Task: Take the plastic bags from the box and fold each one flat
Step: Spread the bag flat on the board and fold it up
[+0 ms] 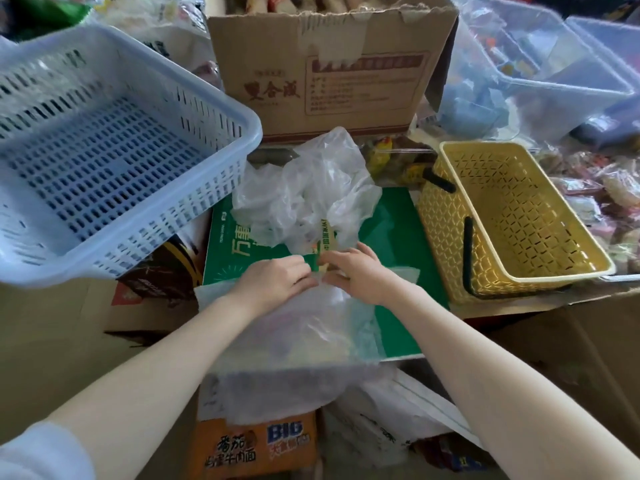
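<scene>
A translucent white plastic bag (294,327) lies spread over the near half of a green box (394,220), its lower part hanging over the front edge. My left hand (273,284) and my right hand (356,271) meet at the bag's far edge, fingers pinched on the plastic. Just beyond them a pile of crumpled clear plastic bags (311,192) rests on the green box, with a small yellow strip among them.
A large pale blue slotted basket (194,98) stands at the left. A yellow basket (450,237) with black handles sits at the right. A brown cardboard box (311,81) stands behind the pile. Clear bins and packaged snacks crowd the far right.
</scene>
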Tool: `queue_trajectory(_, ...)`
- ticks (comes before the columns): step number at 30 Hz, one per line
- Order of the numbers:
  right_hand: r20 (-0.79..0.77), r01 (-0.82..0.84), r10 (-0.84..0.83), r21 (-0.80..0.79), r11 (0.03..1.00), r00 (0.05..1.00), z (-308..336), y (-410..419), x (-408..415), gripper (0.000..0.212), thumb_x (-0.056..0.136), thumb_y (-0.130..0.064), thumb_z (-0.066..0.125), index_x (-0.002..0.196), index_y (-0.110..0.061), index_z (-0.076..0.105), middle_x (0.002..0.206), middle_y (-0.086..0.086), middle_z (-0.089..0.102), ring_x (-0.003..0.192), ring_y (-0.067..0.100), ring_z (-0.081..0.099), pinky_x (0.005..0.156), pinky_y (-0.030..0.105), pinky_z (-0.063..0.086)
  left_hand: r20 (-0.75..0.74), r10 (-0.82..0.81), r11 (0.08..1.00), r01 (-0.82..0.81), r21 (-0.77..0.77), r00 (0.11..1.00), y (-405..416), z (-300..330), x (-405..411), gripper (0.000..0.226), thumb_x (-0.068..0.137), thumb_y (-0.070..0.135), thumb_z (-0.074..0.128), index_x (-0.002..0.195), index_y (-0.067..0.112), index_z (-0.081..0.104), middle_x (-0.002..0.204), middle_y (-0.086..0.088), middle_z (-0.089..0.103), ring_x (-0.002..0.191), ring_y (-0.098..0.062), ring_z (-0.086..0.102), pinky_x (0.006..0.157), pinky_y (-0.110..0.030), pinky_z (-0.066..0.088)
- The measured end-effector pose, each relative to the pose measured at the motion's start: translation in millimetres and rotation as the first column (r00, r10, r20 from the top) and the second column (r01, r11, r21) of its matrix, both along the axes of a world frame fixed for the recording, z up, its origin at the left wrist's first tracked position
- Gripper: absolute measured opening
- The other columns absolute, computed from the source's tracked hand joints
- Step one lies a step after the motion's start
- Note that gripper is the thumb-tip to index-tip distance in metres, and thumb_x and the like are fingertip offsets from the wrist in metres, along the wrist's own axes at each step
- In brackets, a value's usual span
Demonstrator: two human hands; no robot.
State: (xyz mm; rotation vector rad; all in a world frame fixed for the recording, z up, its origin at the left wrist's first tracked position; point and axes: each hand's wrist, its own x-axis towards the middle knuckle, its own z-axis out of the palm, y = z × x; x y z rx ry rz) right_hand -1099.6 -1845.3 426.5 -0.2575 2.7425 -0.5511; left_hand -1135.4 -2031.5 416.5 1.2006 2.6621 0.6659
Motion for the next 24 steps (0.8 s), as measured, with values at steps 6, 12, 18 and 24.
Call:
queue_trajectory(6, -0.157, 0.295, -0.276, 0.115, 0.949, 0.948, -15, 34, -32, 0.018, 0.092, -0.017, 0.045, 0.095, -0.015, 0.062, 0.099, 0.008, 0.064, 0.094, 0.032, 0.056, 0.078, 0.036, 0.038, -0.215, 0.069, 0.96, -0.123, -0.251, 0.974, -15, -11, -38, 0.023, 0.096, 0.03, 0.045, 0.096, 0.009, 0.053, 0.087, -0.008, 0.061, 0.075, -0.03, 0.059, 0.053, -0.031, 0.036)
queue_trajectory(12, -0.412, 0.289, -0.22, 0.114, 0.95, 0.884, -28, 10, -13, 0.042, 0.086, -0.009, 0.056, 0.128, -0.005, 0.05, 0.135, 0.018, 0.048, 0.129, 0.037, 0.039, 0.108, 0.046, 0.029, -0.408, 0.236, 0.908, -0.349, -0.231, 0.882, -21, -39, -60, 0.061, 0.072, -0.012, 0.059, 0.129, 0.001, 0.044, 0.125, -0.023, 0.049, 0.113, -0.04, 0.046, 0.091, -0.048, 0.04)
queue_trajectory(18, -0.007, -0.121, 0.126, 0.218, 0.968, 0.992, -75, -38, 68, 0.074, 0.086, -0.05, 0.01, 0.144, -0.009, 0.03, 0.154, 0.007, 0.026, 0.142, 0.024, 0.024, 0.114, 0.036, 0.012, -0.016, 0.073, 0.99, -0.074, -0.116, 0.997, -37, -64, 22, 0.047, 0.089, 0.03, 0.039, 0.124, 0.002, 0.052, 0.132, -0.017, 0.049, 0.119, -0.036, 0.048, 0.098, -0.05, 0.041)
queue_trajectory(24, 0.005, 0.09, -0.095, 0.281, 0.955, 0.995, -91, -25, 50, 0.064, 0.094, -0.049, 0.006, 0.15, -0.018, 0.006, 0.158, -0.001, -0.001, 0.146, 0.017, -0.001, 0.116, 0.034, -0.003, 0.192, -0.04, 0.877, 0.126, -0.464, 0.981, -92, -77, 74, 0.1, 0.063, 0.087, 0.012, 0.14, 0.03, -0.018, 0.142, 0.005, -0.036, 0.133, -0.016, -0.033, 0.108, -0.037, -0.019)
